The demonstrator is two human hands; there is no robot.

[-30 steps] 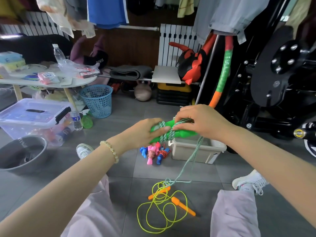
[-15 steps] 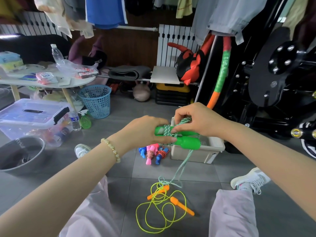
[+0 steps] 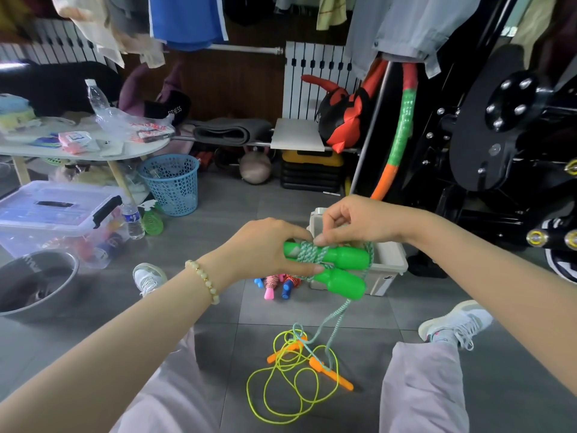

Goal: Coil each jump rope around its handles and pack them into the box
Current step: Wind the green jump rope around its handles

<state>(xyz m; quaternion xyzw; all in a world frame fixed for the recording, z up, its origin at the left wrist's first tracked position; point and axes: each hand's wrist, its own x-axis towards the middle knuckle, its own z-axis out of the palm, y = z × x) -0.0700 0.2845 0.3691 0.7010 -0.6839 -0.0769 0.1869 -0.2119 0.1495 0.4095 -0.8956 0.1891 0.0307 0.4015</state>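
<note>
The two green plastic jump-rope handles (image 3: 343,259) lie side by side in front of the white plastic box (image 3: 390,264). The left hand (image 3: 265,248) grips them from the left, and the right hand (image 3: 359,223) pinches the teal-and-white braided rope (image 3: 309,256) wound on top of them. That rope hangs down onto the yellow cord jump rope with orange handles (image 3: 334,376), which lies on the floor between the person's legs. Small coiled ropes with pink and blue handles (image 3: 276,284) lie just left of the box. Far left, a grey metal basin (image 3: 40,285) sits before a clear lidded plastic bin (image 3: 46,210).
</note>
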